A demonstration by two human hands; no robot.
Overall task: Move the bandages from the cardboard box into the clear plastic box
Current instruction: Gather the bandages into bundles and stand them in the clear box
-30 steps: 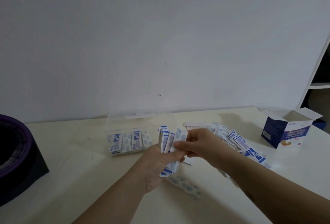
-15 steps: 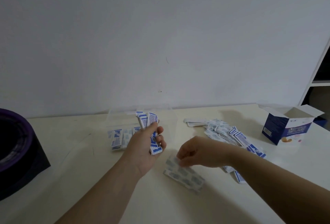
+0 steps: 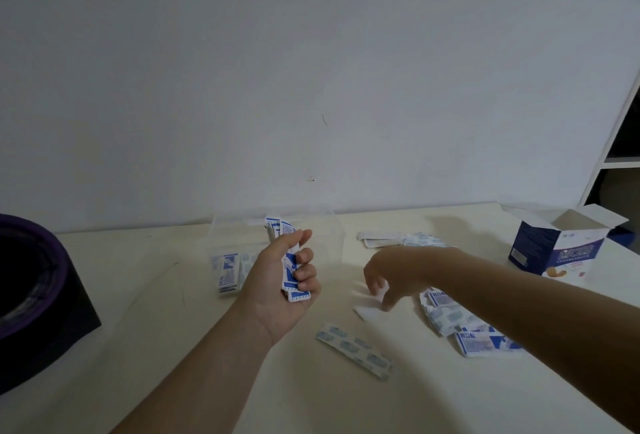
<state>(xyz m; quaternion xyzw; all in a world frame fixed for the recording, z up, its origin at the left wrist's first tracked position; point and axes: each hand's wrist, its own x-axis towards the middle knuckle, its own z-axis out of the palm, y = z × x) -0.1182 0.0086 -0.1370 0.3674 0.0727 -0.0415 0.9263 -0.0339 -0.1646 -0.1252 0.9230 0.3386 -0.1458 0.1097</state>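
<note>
My left hand is closed around a stack of blue-and-white bandages, held upright in front of the clear plastic box. Inside that box lie a few bandages. My right hand hangs blurred over the table, fingers down on a white bandage; whether it grips it I cannot tell. A loose pile of bandages lies under my right forearm. One strip of bandages lies apart near the front. The open blue-and-white cardboard box stands at the far right.
A dark round object with a purple rim sits at the left edge of the cream table. A white wall runs behind the table. A white shelf unit stands at the right.
My right hand let go of the bundle, dipped to the strip near the front, then moved right toward the loose pile. My left hand drew the stack leftward toward the clear box.
</note>
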